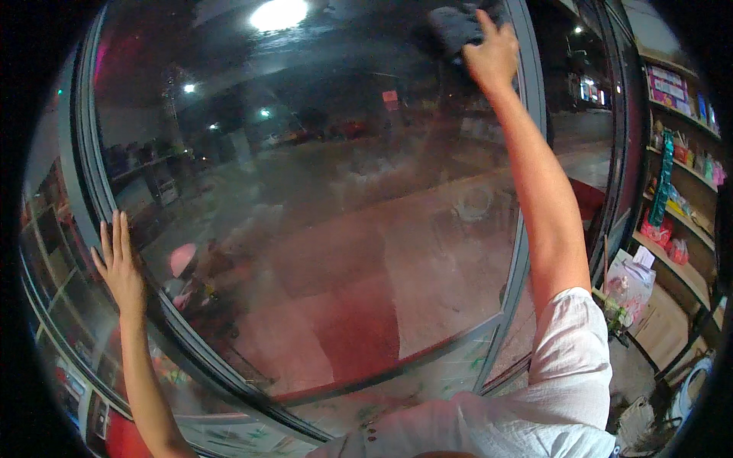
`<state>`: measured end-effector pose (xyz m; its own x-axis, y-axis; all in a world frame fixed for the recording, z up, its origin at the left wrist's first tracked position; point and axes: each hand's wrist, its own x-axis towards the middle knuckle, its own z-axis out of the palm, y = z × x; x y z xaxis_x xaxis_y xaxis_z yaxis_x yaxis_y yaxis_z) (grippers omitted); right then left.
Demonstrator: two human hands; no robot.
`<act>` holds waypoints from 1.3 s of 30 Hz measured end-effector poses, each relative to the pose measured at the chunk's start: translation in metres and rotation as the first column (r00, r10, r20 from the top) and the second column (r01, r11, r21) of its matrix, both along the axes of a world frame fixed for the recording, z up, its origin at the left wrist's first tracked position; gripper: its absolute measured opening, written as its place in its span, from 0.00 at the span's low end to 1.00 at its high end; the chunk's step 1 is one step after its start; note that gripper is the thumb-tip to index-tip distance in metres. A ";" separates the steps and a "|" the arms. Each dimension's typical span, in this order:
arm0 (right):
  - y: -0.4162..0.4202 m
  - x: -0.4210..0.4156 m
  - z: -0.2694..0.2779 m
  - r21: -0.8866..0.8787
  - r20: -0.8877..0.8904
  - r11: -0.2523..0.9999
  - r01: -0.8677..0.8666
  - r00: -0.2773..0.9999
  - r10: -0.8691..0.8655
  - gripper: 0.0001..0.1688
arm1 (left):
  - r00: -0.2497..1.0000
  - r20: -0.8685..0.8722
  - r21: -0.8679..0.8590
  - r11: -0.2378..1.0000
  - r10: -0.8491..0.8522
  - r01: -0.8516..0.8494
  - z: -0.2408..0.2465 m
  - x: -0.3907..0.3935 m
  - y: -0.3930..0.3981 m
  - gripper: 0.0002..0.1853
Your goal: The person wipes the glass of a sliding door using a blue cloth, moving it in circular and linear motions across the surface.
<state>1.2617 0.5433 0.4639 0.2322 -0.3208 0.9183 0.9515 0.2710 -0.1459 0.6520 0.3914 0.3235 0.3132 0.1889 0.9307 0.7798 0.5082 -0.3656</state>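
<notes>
A large glass pane [320, 189] in a grey metal frame [529, 68] fills the view before me. High at its upper right corner, my right hand [493, 57] has hold of a dark grey cloth [455, 26] against the glass. The arm is stretched far up, and the fingers partly hide the cloth. My left hand [121, 260] rests flat on the metal upright [89, 143] at the left edge of the pane. Its fingers point upward, slightly apart, with nothing in them.
On the right, shelves [681, 160] hold packets and boxes. A white paper bag [627, 280] stands below them, near a wooden cabinet [661, 320]. Beyond the glass are night lights and paving; a ceiling light's glare [279, 14] shows at the top. A pink sign [390, 99] appears in the pane.
</notes>
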 end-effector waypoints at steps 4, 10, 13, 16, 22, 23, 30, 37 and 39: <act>-0.014 -0.048 0.031 -0.040 -0.117 0.998 0.048 0.992 -0.052 0.33 | 0.999 0.048 -0.038 0.999 0.021 -0.019 0.000 0.005 -0.003 0.34; -0.056 -0.284 0.025 0.102 0.656 0.978 -0.180 0.752 0.070 0.21 | 1.000 0.023 0.015 1.000 -0.017 0.016 -0.001 0.009 -0.004 0.37; -0.075 -0.343 0.020 0.080 0.876 0.991 -0.106 0.481 -0.019 0.20 | 0.995 0.097 -0.024 1.000 0.001 0.001 -0.002 0.010 -0.006 0.40; -0.073 -0.311 0.058 0.151 0.858 0.988 0.034 0.492 -0.148 0.24 | 0.994 0.106 -0.016 1.000 -0.019 0.020 -0.004 0.010 -0.005 0.43; -0.014 -0.070 0.117 -0.008 0.299 0.996 0.086 0.951 -0.080 0.30 | 0.996 0.086 -0.013 1.000 0.012 -0.011 -0.001 0.010 -0.004 0.39; -0.006 -0.033 0.112 -0.123 0.147 0.992 0.031 0.989 -0.013 0.29 | 0.996 0.093 -0.013 1.000 0.016 -0.015 -0.001 0.010 -0.004 0.38; 0.014 -0.006 0.127 -0.157 -0.432 0.973 -0.170 0.898 0.087 0.38 | 0.995 0.092 -0.032 0.999 -0.028 0.031 -0.002 0.008 -0.004 0.41; -0.071 -0.335 0.125 -0.133 0.482 0.980 -0.147 0.854 0.194 0.23 | 0.994 0.090 -0.021 0.997 -0.069 0.071 -0.003 0.014 -0.009 0.39; -0.084 -0.399 0.088 0.044 0.722 0.974 -0.224 0.681 0.124 0.19 | 0.989 0.139 -0.038 0.997 -0.054 0.060 -0.002 0.015 -0.011 0.40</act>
<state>0.8628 0.4595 0.5522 -0.4107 -0.4593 0.7877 0.6889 0.4096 0.5981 0.6668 0.3808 0.3210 0.1938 0.2142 0.9574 0.8513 0.4482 -0.2726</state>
